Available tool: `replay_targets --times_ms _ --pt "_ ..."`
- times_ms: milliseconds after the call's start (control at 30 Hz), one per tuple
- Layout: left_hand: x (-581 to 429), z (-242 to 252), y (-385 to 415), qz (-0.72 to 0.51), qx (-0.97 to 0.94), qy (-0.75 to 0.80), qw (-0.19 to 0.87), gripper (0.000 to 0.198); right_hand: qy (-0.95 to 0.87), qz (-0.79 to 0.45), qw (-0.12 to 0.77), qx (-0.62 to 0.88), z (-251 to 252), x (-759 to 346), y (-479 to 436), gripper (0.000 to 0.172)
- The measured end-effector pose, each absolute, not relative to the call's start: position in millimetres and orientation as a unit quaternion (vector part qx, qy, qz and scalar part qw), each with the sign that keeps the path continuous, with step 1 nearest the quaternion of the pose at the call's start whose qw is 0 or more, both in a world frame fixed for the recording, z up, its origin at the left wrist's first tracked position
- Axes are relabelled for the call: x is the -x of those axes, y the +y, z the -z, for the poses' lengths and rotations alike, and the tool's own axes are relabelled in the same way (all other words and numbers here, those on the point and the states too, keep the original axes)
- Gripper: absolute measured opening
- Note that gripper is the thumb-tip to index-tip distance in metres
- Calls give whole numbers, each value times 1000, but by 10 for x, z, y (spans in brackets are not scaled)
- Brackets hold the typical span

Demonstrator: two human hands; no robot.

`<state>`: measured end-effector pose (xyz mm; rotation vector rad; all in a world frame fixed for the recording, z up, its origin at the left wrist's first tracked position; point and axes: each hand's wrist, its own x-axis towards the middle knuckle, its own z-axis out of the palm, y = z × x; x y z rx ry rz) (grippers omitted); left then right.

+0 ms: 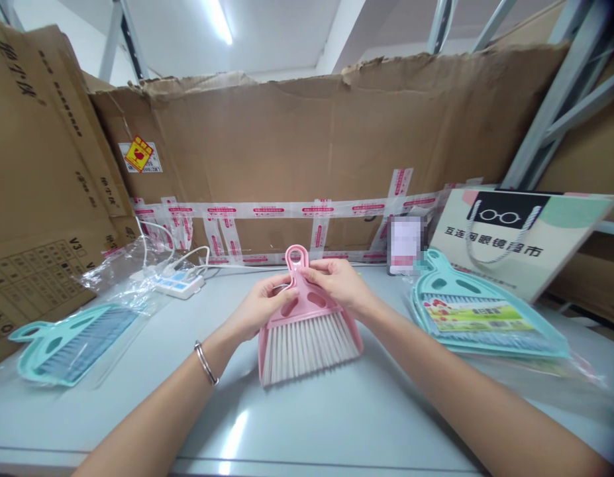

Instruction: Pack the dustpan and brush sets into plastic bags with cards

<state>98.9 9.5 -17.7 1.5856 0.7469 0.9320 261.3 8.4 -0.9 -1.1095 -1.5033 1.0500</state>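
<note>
In the middle of the head view is a pink hand brush [311,348] with white bristles, nested against a pink dustpan [357,334] whose edges show at both sides. My left hand [261,306] is closed on the left side of the set, its thumb on the front below the handle. My right hand [339,283] grips it from the right, thumb across the base of the looped handle. The bristles point down toward me. Fingers behind the set are mostly hidden.
Turquoise brush-and-dustpan sets lie at left [71,344] and right [465,305], in clear plastic. Behind them are a power strip [180,283], a phone [405,245], a paper bag [525,232] and a large cardboard box [297,146]. All stand on a grey table [287,430].
</note>
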Motion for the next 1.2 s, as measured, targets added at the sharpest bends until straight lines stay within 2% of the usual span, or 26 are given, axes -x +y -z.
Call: replay_targets --times_ms 167,467,567,633,733,833,967,1133,1200 --pt "-934 177 112 -377 -653 314 577 47 -600 -414 512 454 30 -2702 147 31" --pt "-936 279 210 -390 -629 327 588 42 -578 -440 535 432 107 -2786 249 34" --pt "-939 302 229 -410 -614 336 584 42 -562 -447 539 441 122 -2796 268 41" --pt "-932 307 239 -434 -596 347 580 42 -582 -384 552 458 137 -2803 262 40" --pt "-917 294 242 -472 -568 350 577 43 -638 -162 583 477 162 -2798 213 23" --pt "-913 264 224 -501 -557 329 575 43 -695 -18 540 475 190 -2761 149 17" --pt "-931 233 197 -519 -552 326 565 46 -703 28 520 484 221 -2709 134 15" --pt "-907 235 256 -568 -530 338 532 46 -650 -12 583 488 154 -2961 325 17" --pt "-880 240 300 -602 -512 337 512 46 -635 -18 526 566 160 -3172 453 19"
